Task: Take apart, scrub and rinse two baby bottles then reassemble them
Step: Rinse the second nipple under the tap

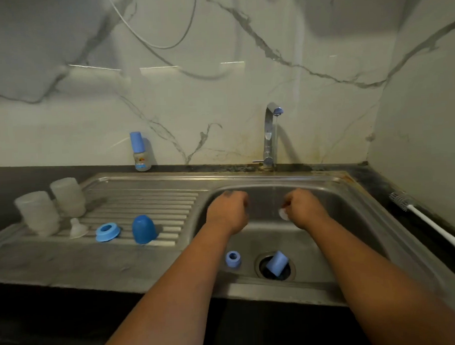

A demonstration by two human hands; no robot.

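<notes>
Both bare forearms reach forward side by side, wrists level and apart. The left hand (226, 210) is curled into a loose fist, seemingly holding nothing (its fingertips are hidden). The right hand (305, 208), knuckles up, has its fingers curled in, pinching something small and pale.

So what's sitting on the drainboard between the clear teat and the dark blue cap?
In the head view, a light blue screw ring lies flat on the drainboard, between the clear teat and the dark blue cap.

Veined marble wall (217, 94) behind dark countertop (38, 172).
</notes>
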